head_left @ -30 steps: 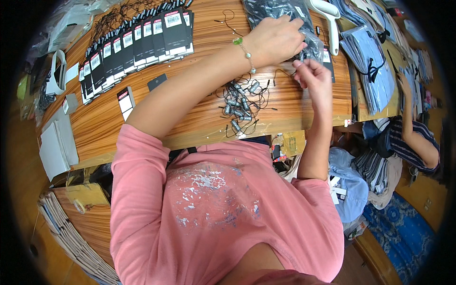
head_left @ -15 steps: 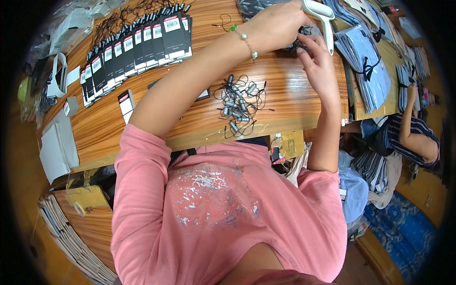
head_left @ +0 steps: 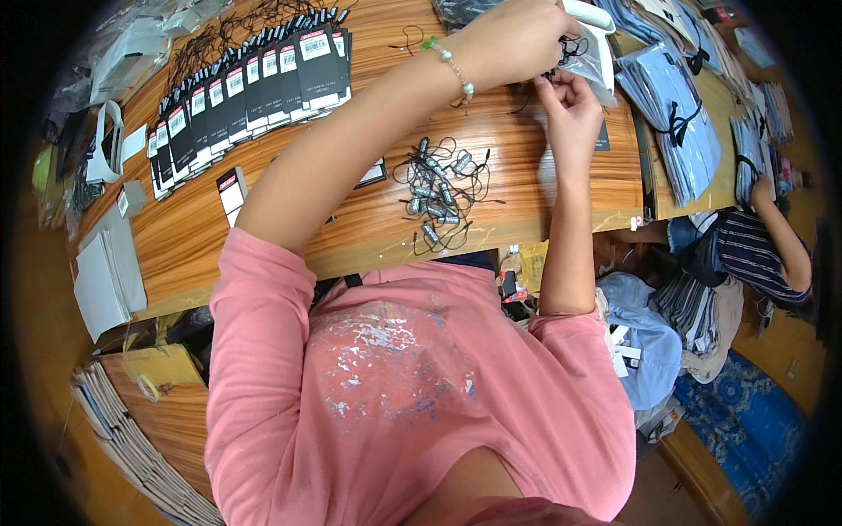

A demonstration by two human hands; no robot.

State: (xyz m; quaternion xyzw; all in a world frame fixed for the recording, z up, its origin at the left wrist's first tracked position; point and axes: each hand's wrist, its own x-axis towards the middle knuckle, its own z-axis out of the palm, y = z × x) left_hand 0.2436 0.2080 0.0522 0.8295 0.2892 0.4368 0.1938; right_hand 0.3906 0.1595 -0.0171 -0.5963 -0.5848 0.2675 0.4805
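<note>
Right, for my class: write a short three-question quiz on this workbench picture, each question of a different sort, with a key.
1. True or false: the left hand and right hand are close together at the far edge of the wooden table.
2. Multiple choice: the loose pile of black string loops lies (A) on the floor, (B) on the table between the forearms, (C) in a box.
3. Fill in: the black hang tags lie in an overlapping ____ to the person's left.

Key: 1 true; 2 B; 3 row.
</note>
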